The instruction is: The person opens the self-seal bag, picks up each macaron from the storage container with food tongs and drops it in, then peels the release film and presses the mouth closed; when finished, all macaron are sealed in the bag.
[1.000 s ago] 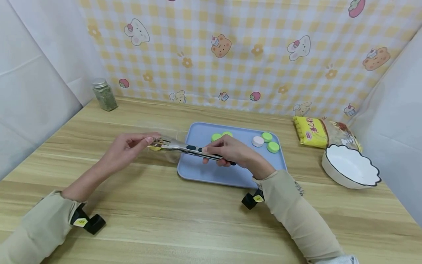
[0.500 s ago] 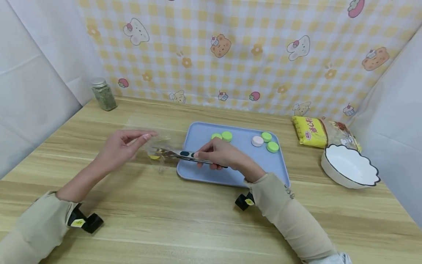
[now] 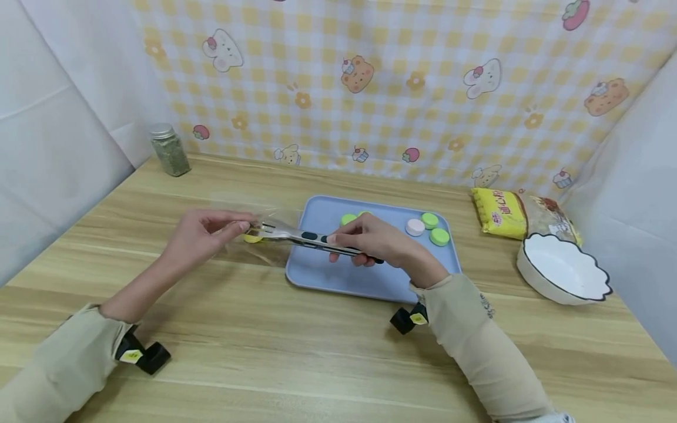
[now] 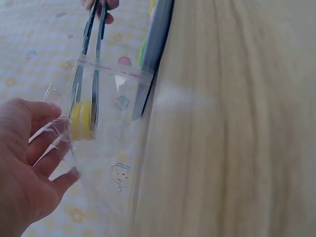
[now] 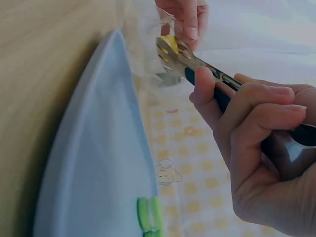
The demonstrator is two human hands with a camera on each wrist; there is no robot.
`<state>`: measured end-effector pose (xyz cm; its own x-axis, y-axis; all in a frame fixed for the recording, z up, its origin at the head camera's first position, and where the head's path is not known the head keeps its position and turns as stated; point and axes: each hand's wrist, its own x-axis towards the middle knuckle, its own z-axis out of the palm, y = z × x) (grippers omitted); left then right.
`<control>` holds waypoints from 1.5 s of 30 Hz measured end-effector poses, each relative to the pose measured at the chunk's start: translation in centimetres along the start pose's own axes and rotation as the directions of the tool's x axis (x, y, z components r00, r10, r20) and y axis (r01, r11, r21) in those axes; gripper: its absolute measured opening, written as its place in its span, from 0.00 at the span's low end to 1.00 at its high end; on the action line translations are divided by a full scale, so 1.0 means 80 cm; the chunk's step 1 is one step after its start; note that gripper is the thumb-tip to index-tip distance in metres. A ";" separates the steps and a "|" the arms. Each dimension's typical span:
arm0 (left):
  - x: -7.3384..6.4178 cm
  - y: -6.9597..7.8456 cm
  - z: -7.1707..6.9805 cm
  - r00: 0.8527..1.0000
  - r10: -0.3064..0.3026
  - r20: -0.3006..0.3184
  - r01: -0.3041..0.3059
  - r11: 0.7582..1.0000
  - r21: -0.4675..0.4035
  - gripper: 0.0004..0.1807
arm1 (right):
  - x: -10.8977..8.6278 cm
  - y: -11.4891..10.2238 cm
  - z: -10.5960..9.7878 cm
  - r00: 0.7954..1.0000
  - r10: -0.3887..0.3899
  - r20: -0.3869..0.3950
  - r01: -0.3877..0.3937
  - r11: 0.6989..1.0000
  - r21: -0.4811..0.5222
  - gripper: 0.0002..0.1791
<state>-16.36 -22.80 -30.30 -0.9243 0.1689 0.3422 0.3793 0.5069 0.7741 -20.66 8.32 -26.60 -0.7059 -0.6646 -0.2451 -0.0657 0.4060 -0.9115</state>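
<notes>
On a wooden worktop (image 3: 264,364), a blue tray (image 3: 328,276) lies toward the rear edge. Left of it, a person's left hand (image 3: 198,235) pinches a clear bag (image 4: 113,143); the right hand (image 3: 378,241) grips metal tongs (image 3: 310,238), their tips clasping a yellow macaron (image 4: 81,121) inside the bag.

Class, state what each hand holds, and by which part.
Right hand: the tongs, by the handle end. Left hand: the clear bag, by a crinkled part beside the yellow macaron.
</notes>
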 end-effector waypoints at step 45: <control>0.003 -0.007 -0.002 0.946 0.228 0.230 -0.155 0.943 -0.296 0.02 | 0.014 -0.009 0.023 0.998 -0.059 0.017 0.060 0.995 -0.076 0.12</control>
<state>-16.82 -23.17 -30.55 -0.7980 0.4698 0.3775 0.5133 0.2018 0.8341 -20.13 6.15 -26.81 -0.6885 -0.6980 -0.1968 -0.1611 0.4118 -0.8969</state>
